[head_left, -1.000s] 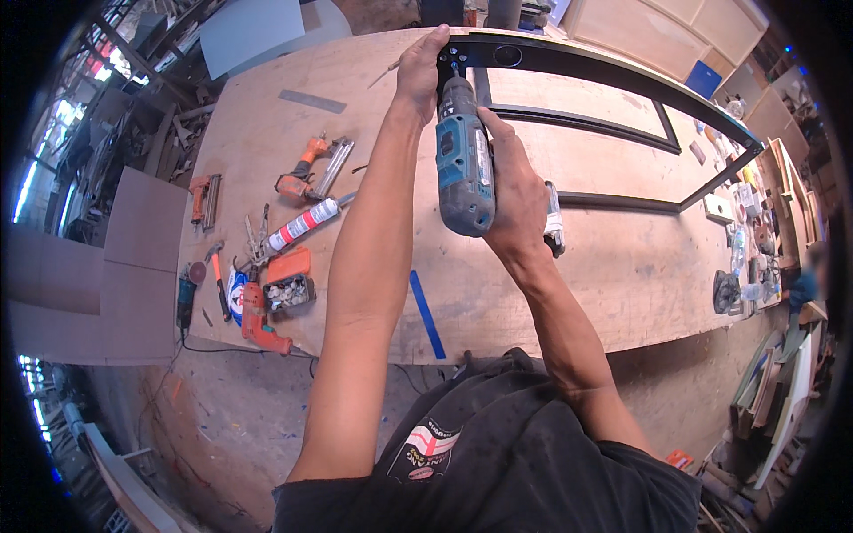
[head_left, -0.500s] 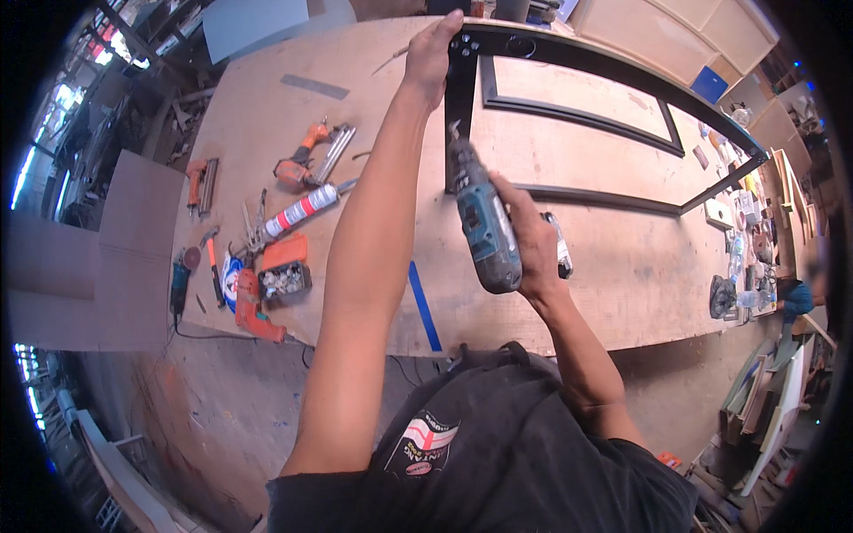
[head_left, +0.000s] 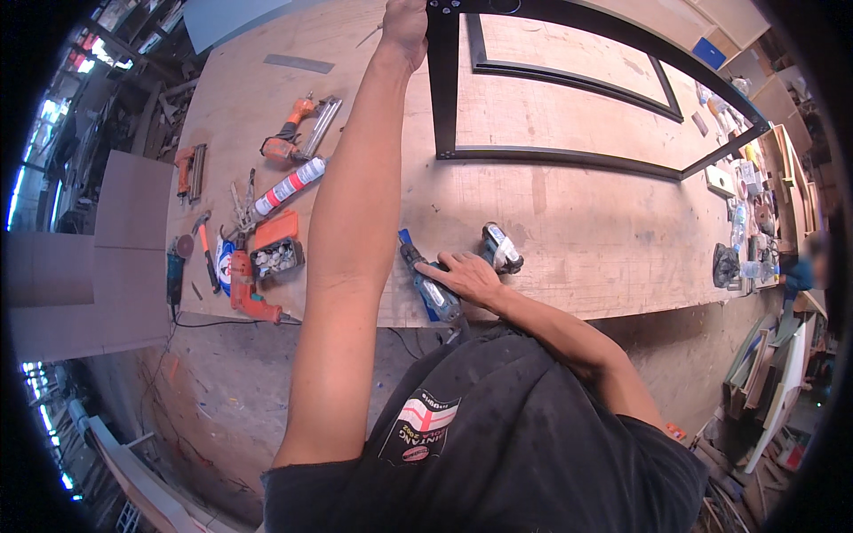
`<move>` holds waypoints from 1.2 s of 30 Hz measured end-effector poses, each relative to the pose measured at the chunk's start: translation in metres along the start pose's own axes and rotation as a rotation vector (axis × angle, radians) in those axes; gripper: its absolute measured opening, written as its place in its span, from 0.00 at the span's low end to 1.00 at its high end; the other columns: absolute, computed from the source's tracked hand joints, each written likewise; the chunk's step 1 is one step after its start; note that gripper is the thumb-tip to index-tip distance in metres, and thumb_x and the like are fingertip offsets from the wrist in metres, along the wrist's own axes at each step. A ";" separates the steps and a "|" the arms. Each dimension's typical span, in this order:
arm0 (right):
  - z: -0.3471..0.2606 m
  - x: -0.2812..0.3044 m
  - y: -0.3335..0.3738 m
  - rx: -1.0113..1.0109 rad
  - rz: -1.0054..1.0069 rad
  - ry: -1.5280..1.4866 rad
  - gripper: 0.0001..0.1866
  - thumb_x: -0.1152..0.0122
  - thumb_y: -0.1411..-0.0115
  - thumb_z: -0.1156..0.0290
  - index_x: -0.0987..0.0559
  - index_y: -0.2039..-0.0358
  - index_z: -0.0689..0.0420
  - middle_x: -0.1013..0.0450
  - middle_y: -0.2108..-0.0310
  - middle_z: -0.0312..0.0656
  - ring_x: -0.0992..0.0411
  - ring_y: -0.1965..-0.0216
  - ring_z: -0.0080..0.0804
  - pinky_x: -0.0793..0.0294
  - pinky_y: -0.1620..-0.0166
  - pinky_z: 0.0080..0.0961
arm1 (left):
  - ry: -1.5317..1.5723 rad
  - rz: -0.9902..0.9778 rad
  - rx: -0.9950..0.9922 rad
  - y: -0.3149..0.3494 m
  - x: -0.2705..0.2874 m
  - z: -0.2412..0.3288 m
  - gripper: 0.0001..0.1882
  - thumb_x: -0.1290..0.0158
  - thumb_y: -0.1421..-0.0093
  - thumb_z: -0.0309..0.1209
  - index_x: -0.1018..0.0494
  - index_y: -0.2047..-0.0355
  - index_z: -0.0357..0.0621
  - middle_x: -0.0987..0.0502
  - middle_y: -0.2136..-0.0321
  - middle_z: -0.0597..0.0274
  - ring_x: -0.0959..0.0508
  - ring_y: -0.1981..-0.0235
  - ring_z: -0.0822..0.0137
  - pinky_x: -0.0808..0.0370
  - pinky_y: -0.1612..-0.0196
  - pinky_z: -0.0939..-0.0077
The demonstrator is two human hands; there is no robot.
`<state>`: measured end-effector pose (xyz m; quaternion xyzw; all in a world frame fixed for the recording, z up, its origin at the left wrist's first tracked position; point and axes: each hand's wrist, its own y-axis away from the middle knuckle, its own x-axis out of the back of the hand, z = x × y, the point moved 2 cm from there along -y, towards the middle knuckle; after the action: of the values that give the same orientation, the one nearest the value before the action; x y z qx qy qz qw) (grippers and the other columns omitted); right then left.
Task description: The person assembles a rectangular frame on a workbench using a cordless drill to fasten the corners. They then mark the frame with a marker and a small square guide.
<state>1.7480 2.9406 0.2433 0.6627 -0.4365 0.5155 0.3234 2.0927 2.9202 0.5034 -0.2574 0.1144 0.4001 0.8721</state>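
My left hand (head_left: 405, 34), partly cut off by the upper edge, is closed on the top left corner of a black rectangular frame (head_left: 446, 93). The frame stands tilted on the table, with screw heads at its corner. Close to the table's front edge, my right hand (head_left: 473, 279) rests over the handle of a blue cordless drill (head_left: 435, 295), which lies low at the tabletop. Its battery end (head_left: 503, 249) shows beyond the hand. The hand covers most of the handle. Under the drill lies a blue strip (head_left: 405, 237), partly hidden.
A second black frame (head_left: 569, 82) lies behind. Left of my arm are a nail gun (head_left: 284, 147), sealant tube (head_left: 289, 188), box of small parts (head_left: 277, 256), hammer (head_left: 206, 253), red corded drill (head_left: 249, 289) and angle grinder (head_left: 175, 271). Bottles (head_left: 739, 226) crowd the right edge.
My right hand has brought the drill down from beside the frame's left upright to the table's front edge. My left hand stays on the frame corner; the view has shifted slightly.
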 end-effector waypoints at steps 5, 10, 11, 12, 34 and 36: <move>-0.004 -0.011 0.008 0.056 -0.069 -0.040 0.36 0.49 0.35 0.73 0.38 0.28 0.29 0.30 0.53 0.46 0.24 0.55 0.44 0.22 0.52 0.37 | 0.005 -0.006 -0.023 0.001 0.003 0.000 0.21 0.51 0.26 0.47 0.18 0.56 0.41 0.15 0.64 0.67 0.18 0.65 0.76 0.21 0.60 0.78; 0.011 0.025 0.023 0.024 -0.036 -0.226 0.39 0.37 0.39 0.72 0.36 0.28 0.36 0.31 0.43 0.52 0.26 0.48 0.48 0.24 0.44 0.40 | -0.006 0.016 -0.028 0.007 0.003 0.003 0.21 0.49 0.26 0.46 0.19 0.54 0.40 0.15 0.63 0.65 0.17 0.63 0.74 0.21 0.57 0.78; 0.023 0.048 0.027 -0.066 0.036 -0.330 0.39 0.34 0.41 0.70 0.35 0.29 0.40 0.31 0.41 0.53 0.26 0.47 0.48 0.24 0.43 0.40 | -0.003 0.019 -0.046 0.008 0.000 0.002 0.21 0.49 0.27 0.46 0.19 0.54 0.40 0.15 0.62 0.65 0.17 0.62 0.74 0.21 0.55 0.78; 0.041 0.068 0.031 -0.153 0.114 -0.431 0.41 0.30 0.43 0.69 0.34 0.29 0.43 0.32 0.40 0.54 0.26 0.46 0.49 0.25 0.42 0.40 | 0.020 0.067 -0.031 0.009 0.008 -0.002 0.19 0.46 0.28 0.46 0.20 0.55 0.41 0.16 0.62 0.66 0.18 0.63 0.74 0.21 0.57 0.77; 0.183 0.275 0.238 -0.354 1.909 -1.892 0.11 0.42 0.37 0.77 0.36 0.72 0.56 0.42 0.76 0.34 0.42 0.78 0.23 0.35 0.74 0.21 | -0.024 0.662 -0.469 0.271 -0.077 0.000 0.20 0.57 0.33 0.45 0.30 0.69 0.38 0.28 0.76 0.52 0.24 0.65 0.54 0.25 0.54 0.54; 0.166 0.268 0.244 -0.352 1.982 -1.859 0.06 0.42 0.39 0.79 0.32 0.65 0.59 0.41 0.76 0.35 0.42 0.77 0.24 0.35 0.74 0.21 | 0.295 1.106 -0.231 0.281 -0.079 -0.001 0.25 0.51 0.33 0.49 0.25 0.62 0.34 0.19 0.68 0.43 0.18 0.59 0.47 0.24 0.44 0.45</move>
<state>1.6158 2.6295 0.4541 0.1249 -0.8366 -0.1633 -0.5077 1.8280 3.0231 0.4344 -0.3057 0.3078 0.7659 0.4746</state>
